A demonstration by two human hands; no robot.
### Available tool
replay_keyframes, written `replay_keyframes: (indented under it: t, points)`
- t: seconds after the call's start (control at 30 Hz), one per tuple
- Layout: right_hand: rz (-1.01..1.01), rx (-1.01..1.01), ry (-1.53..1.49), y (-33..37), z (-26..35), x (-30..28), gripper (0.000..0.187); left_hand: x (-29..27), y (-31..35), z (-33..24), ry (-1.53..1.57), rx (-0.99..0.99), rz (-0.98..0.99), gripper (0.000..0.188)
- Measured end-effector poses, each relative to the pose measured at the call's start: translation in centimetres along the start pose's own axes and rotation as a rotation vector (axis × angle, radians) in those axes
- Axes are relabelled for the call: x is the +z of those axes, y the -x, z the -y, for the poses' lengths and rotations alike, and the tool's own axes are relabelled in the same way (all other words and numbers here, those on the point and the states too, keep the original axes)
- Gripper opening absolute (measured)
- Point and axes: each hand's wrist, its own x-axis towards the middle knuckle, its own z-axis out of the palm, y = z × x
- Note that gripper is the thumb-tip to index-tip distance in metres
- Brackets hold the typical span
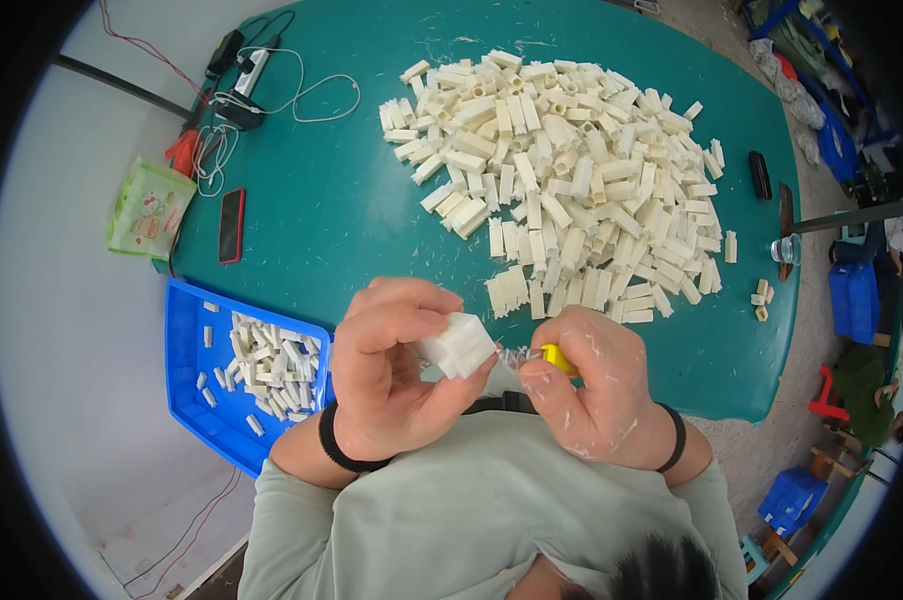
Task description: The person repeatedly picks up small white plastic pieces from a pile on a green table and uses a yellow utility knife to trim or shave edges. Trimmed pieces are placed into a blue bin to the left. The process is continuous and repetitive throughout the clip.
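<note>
Between the thumb and fingers of my left hand is a white blocky plastic part, held up in front of my chest. My right hand is closed round a tool with a yellow handle; its working end is hard to make out among curled white shavings beside the part. White scraps cling to the right hand. Beyond both hands, a large heap of cream-white hollow plastic pieces covers much of the green table.
At my left, a blue tray holds many white pieces. A phone, a patterned pouch and a power strip with cables lie along the left side. A black case and a clear cup are at the right edge.
</note>
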Motion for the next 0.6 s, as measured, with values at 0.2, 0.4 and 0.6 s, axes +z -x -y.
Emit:
replay_keyframes:
  t: [0.2,0.4,0.6]
  points:
    - [-0.028,-0.018,-0.002,0.02,-0.13,0.1,0.027,-0.19,-0.06,-0.2,-0.042,-0.007,0.056,0.05]
    - [-0.028,-0.045,0.017,0.07,-0.21,0.06,0.027,-0.23,-0.07,-0.52,-0.014,-0.025,0.061,0.05]
    - [-0.01,-0.059,0.043,0.18,-0.19,-0.16,0.027,-0.41,0.0,-0.5,-0.007,0.012,0.078,0.046]
